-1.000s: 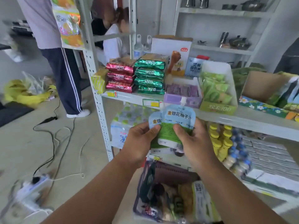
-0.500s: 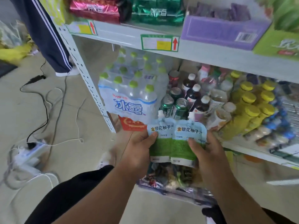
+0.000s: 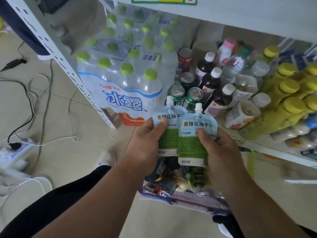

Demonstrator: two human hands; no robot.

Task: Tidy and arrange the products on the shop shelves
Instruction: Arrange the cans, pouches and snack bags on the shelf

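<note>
Two pale-blue and green juice pouches with white spouts sit side by side in front of the lower shelf. My left hand (image 3: 145, 143) pinches the left pouch (image 3: 169, 133) with its thumb on the front. My right hand (image 3: 221, 152) pinches the right pouch (image 3: 192, 143), which overlaps the left one. Both pouches hang just before the green cans (image 3: 185, 93) on the lower shelf (image 3: 274, 152).
A shrink-wrapped pack of green-capped water bottles (image 3: 123, 73) fills the shelf's left. Dark bottles (image 3: 216, 90), clear tea bottles (image 3: 247, 103) and yellow-capped bottles (image 3: 291, 100) crowd the right. A clear bag of goods (image 3: 180, 186) lies on the floor below my hands. Cables (image 3: 30, 107) trail at left.
The view has dropped from the upper snack shelf to the lower drinks shelf. The two pouches have slid apart in my hands, from stacked to side by side, and closer to the cans.
</note>
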